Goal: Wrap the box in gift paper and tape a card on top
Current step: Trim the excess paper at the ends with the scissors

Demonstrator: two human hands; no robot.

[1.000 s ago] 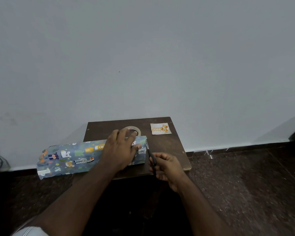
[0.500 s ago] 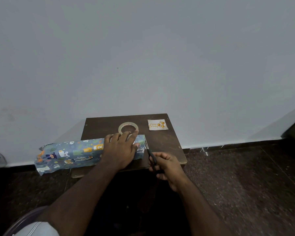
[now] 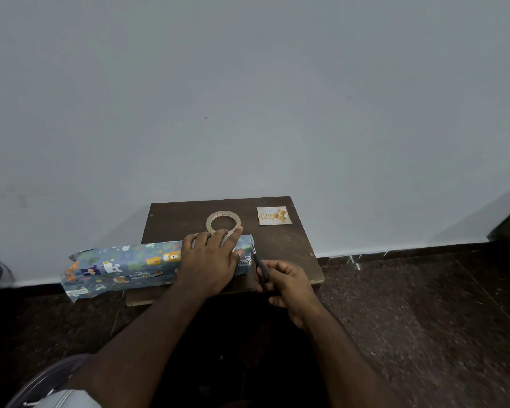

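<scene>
I see the wrapped box (image 3: 124,267) lying on the small dark desk (image 3: 286,245), its long axis running left to right, its left end sticking well out past the desk's edge over the floor (image 3: 424,319). The blue gift paper (image 3: 147,257) with cartoon animals goes round it; I take a box to be inside, though no bare part of it shows. My left hand (image 3: 211,260) lies flat on the right portion of the package, fingers straight and spread, pressing down with nothing grasped. My right hand (image 3: 286,284) sits just beside the package's right end, its grip curled round the dark handles of the scissors (image 3: 259,266), whose blades point away from me along that end's paper edge; whether they are cutting is too small to tell. Beyond my left fingertips, the tape roll (image 3: 223,221) lies flat on the desk. The card (image 3: 273,215) lies face up near the far right corner, apart from both hands.
</scene>
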